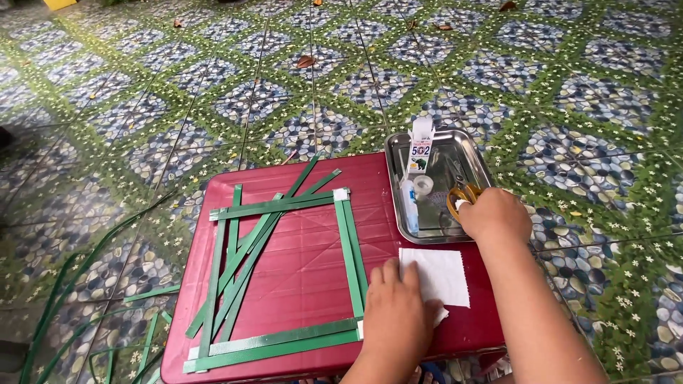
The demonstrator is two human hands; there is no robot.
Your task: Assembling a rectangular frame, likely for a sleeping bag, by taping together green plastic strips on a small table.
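Right grip (pixel 493 213) clenched on yellow-handled scissors (pixel 462 193) over steel tray (pixel 398 153); left hand (pixel 396 313) spread flat on white cloth (pixel 445 274).

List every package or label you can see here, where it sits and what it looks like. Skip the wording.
Glue package: stands upright at the back of the steel tray, a small white card with blue and red print.
Glue bottle: lies in the same tray's left side, slim, translucent white with a blue label.
No signs or screens in view.
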